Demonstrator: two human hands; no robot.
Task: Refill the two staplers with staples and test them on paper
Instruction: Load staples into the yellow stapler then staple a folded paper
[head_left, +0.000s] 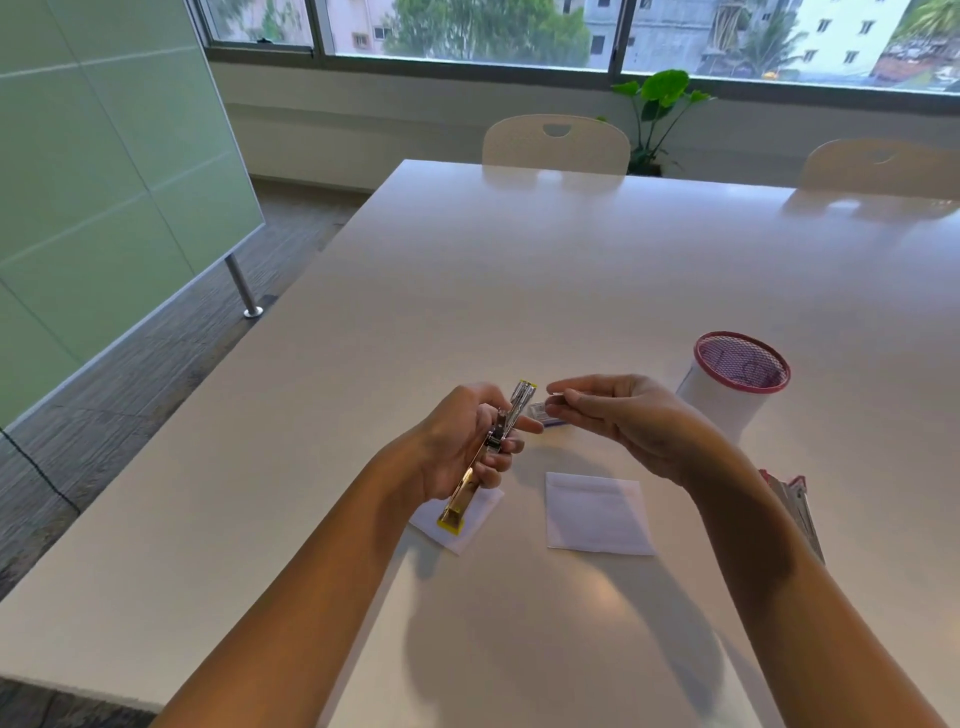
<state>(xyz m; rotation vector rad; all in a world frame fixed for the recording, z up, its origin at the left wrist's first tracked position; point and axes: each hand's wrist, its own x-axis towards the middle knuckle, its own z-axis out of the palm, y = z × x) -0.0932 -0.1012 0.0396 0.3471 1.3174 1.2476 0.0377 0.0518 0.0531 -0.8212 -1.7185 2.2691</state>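
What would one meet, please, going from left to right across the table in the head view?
Left paper under the yellow stapler → left hand → staple box → right hand → mesh pen holder → red stapler.

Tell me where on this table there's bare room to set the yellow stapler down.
Bare table runs from the mesh cup back to the chairs, and along the near left edge. It's crowded around the two paper squares, staple box and second stapler under the right forearm.
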